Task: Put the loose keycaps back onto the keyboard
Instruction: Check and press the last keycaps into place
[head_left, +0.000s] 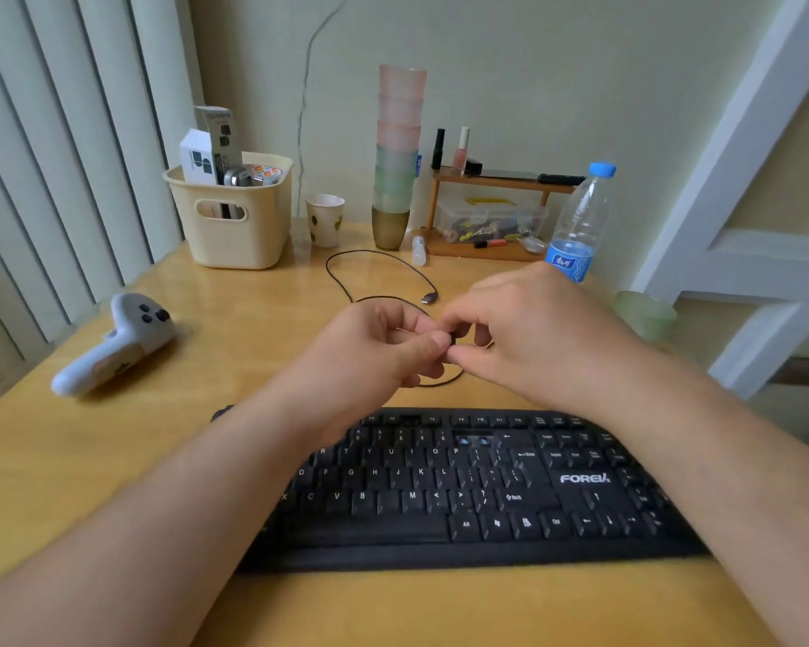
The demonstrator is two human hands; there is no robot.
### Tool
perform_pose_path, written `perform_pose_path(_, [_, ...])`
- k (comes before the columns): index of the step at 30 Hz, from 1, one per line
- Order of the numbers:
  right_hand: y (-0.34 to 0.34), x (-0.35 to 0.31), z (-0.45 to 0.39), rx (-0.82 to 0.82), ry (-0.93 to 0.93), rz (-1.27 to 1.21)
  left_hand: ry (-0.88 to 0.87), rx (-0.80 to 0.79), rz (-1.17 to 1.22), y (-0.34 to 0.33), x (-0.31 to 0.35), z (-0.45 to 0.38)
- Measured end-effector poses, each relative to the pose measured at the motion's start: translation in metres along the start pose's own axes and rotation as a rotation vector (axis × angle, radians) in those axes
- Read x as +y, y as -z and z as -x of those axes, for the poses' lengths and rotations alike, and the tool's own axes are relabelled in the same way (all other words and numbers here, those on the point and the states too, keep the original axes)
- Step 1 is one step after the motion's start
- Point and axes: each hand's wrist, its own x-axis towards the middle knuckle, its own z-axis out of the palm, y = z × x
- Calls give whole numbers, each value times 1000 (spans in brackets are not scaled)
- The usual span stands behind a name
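Observation:
A black keyboard [463, 488] lies on the wooden desk in front of me, partly hidden under my forearms. Two open key slots with blue stems [473, 441] show in its number row. Above the keyboard's far edge both hands meet: my left hand [374, 352] and my right hand [524, 333] pinch a small black keycap [452, 340] between their fingertips. Most of the keycap is hidden by the fingers.
The black keyboard cable [379, 277] loops over the desk behind the hands. A white controller [118, 343] lies at the left. A cream basket [234, 212], paper cup [325, 219], stacked cups [395, 156], small shelf [486, 212] and water bottle [580, 221] line the back; a green cup [645, 315] stands right.

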Motion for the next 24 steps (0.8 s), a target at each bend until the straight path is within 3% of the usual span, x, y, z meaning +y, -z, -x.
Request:
perform_pose_path(6, [14,-7,10,-34,-3,239,25,-42,47,-1,0,1])
perform_pose_path(9, [14,4,15,-67,-66,237,33,-84,15,0,-1,1])
perform_pose_path(11, [10,15,19,-113,-142,121,-22,-73,-127,2,-2,1])
perform_pose_path(14, [-2,22,26,-287,-258,-143,-207,-47,-640,7,-4,3])
perform_pose_path(16, [-14,22,31,-399,-298,-212,-281,-84,-853,9,-5,4])
perform_pose_path(24, [-28,15,30,-488,-318,-233,-293,-227,-968,11,-12,2])
